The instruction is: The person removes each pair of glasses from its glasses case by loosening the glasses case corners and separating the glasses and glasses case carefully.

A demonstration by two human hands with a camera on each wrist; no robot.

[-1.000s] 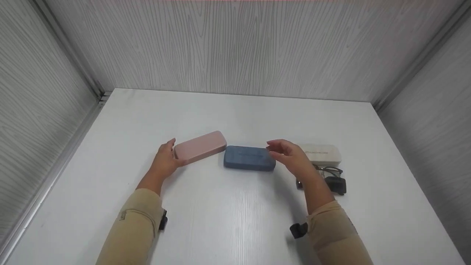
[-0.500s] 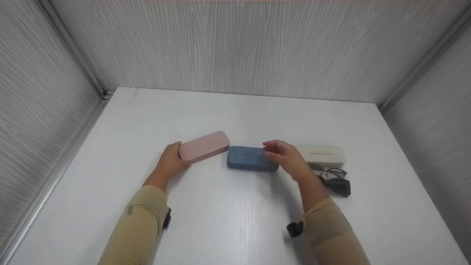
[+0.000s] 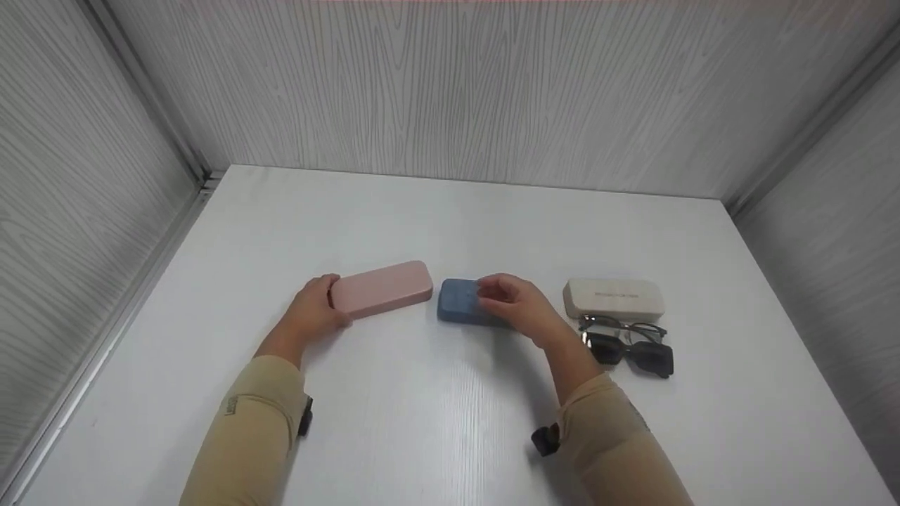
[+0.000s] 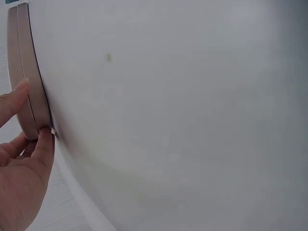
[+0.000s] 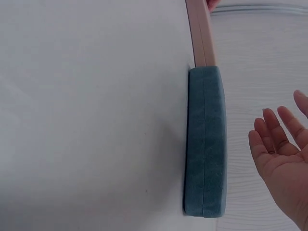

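A closed pink glasses case (image 3: 383, 288) lies slightly slanted on the white table. My left hand (image 3: 311, 309) grips its left end. In the left wrist view the thumb (image 4: 19, 96) presses one long side of the pink case (image 4: 29, 62), and fingertips sit at its end. Just right of it lies a closed blue glasses case (image 3: 457, 302), its right part hidden by my right hand (image 3: 520, 306). The right wrist view shows that hand (image 5: 284, 159) hovering above the blue case (image 5: 206, 139), apart from it, with fingers loosely bent and nothing between them.
A cream glasses case (image 3: 613, 298) with small print lies on the right of the table (image 3: 450, 218). Directly in front of it are clear-lens glasses (image 3: 636, 328) and dark sunglasses (image 3: 650, 358). Grey wood-grain panels (image 3: 450, 91) enclose the back and sides.
The pink case has turned a little straighter and its right end has come nearer, with my left hand on it. My right hand has moved left over the blue case, uncovering the sunglasses.
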